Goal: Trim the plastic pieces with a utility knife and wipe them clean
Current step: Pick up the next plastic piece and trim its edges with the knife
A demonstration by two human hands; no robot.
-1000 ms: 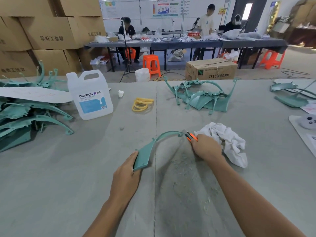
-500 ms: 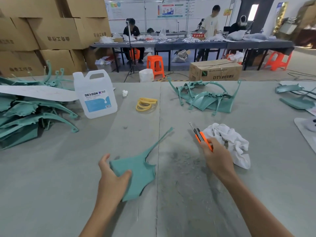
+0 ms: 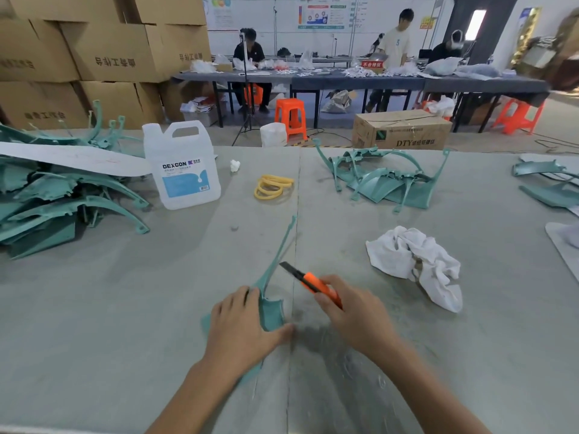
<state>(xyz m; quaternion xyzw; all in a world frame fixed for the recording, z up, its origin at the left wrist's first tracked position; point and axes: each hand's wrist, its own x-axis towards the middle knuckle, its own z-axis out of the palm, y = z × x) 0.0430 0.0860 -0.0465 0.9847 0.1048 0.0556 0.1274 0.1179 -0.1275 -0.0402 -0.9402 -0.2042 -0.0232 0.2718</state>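
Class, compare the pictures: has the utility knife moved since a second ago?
Yes. The utility knife in the right hand has moved left and nearer, away from the white rag it was beside.

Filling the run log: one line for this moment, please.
stage: trimming | left hand: holds teal plastic piece | right hand: grips utility knife, blade by piece's thin arm | rag: untouched
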